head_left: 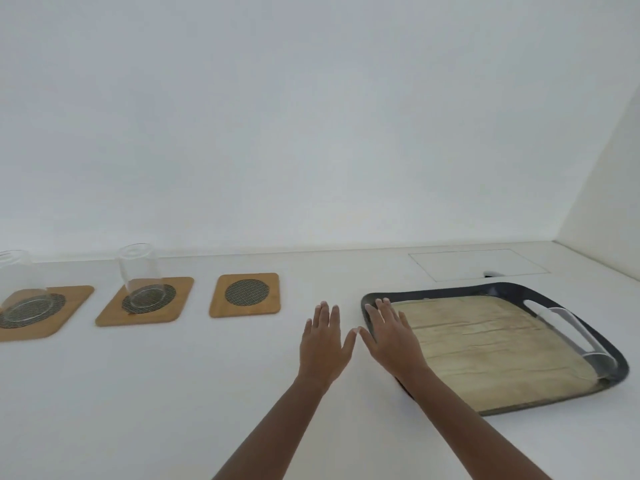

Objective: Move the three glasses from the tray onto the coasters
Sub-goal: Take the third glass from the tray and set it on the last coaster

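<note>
Glasses: nearest, both hands lie open and flat, holding nothing, left hand [325, 344] on the table [173, 393], right hand [393, 336] over the tray's [498, 289] left edge; one glass [585, 344] lies on its side in the tray; farther left, two glasses [140, 275] stand on coasters [104, 315]; the third coaster [245, 294] is bare.

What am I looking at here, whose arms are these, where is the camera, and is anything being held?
There is no machine here: the single picture comes from a camera worn on a person's head, looking forward and down, so the arms are their own. The left hand and right hand are open, flat and empty. On the white counter lie three wooden coasters. The left glass and middle glass already stand on two of them; the third coaster is bare. To the right sits a dark tray, and the last glass lies on its side at the far edge.
</note>
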{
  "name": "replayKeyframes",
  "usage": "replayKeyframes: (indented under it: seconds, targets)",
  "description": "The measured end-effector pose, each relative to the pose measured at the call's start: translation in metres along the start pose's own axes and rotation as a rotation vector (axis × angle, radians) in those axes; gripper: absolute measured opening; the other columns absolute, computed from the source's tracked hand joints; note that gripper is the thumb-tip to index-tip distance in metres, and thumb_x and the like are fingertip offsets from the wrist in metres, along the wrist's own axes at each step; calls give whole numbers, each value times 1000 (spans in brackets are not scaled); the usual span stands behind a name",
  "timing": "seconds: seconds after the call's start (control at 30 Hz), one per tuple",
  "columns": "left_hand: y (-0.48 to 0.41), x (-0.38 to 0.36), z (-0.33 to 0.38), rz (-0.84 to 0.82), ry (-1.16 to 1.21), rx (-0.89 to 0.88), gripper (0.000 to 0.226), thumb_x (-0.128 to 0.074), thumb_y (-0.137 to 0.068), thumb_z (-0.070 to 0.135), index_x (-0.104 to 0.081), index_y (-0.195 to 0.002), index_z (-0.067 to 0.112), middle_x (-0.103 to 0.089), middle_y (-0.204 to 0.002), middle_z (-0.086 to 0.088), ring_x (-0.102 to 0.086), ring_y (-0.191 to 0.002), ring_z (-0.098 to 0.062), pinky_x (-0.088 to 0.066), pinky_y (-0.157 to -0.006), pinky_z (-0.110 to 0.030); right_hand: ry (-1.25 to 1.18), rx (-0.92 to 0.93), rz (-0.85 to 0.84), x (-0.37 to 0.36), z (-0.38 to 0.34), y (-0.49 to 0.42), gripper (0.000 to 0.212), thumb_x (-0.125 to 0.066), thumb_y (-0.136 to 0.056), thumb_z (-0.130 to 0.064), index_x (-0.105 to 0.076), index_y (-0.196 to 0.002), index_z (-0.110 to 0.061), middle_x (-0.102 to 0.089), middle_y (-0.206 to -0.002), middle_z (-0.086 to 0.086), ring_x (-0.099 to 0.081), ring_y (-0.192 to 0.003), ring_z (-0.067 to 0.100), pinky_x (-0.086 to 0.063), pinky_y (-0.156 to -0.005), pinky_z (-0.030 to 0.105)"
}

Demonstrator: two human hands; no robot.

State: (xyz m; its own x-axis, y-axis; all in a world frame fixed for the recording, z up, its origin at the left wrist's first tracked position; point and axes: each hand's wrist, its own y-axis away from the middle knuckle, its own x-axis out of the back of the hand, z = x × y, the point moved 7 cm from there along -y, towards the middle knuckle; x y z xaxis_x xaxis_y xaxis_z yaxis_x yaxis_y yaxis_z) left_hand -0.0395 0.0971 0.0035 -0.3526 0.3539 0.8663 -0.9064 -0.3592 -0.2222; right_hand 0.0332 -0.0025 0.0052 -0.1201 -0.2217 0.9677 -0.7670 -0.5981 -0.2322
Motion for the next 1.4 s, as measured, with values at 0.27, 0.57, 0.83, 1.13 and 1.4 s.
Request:
replayKeyframes:
  seconds: [0.27, 0.57, 0.83, 1.13, 1.4]
  targets:
    - [-17, -54, 95, -31, -26, -125, 68, -35, -93, 50, -21, -146, 10, -18, -158, -11, -11, -148, -20, -12, -120, -32, 15, -128, -7, 18, 104, 25, 53, -30, -98, -42, -25, -143, -15, -25, -155, 9, -14, -146, 21, -13, -119, 39]
    - [-33, -120, 160, -241, -84, -138, 76, -37, -92, 51, -10, -148, 9, -8, -159, -14, -4, -148, -26, -10, -121, -41, 80, -288, 21, 36, 218, 50, 53, -34, -96, -40, -27, -142, -14, -30, -152, 9, -21, -144, 20, -19, -117, 38]
    - [-45, -156, 178, -351, -198, -148, 80, -33, -91, 57, -4, -149, 10, -2, -160, -16, 4, -148, -31, -2, -121, -45, 171, -522, 52, 59, 307, 62, 58, -44, -92, -37, -29, -139, -7, -36, -145, 12, -32, -137, 23, -22, -115, 44]
    - [-52, -176, 170, -411, -213, -93, 82, -27, -91, 61, 2, -149, 11, 6, -160, -12, 9, -147, -30, 2, -120, -47, -28, -730, -43, 57, 346, 65, 69, -56, -86, -39, -26, -137, -2, -44, -130, 21, -48, -120, 37, -47, -93, 43]
    - [-52, -177, 169, -384, -198, -92, 81, -26, -91, 62, 1, -149, 13, 5, -160, -11, 8, -147, -29, 2, -120, -46, -62, -768, -88, 53, 352, 65, 82, -62, -79, -36, -16, -142, -11, -47, -125, 23, -53, -112, 39, -48, -90, 42]
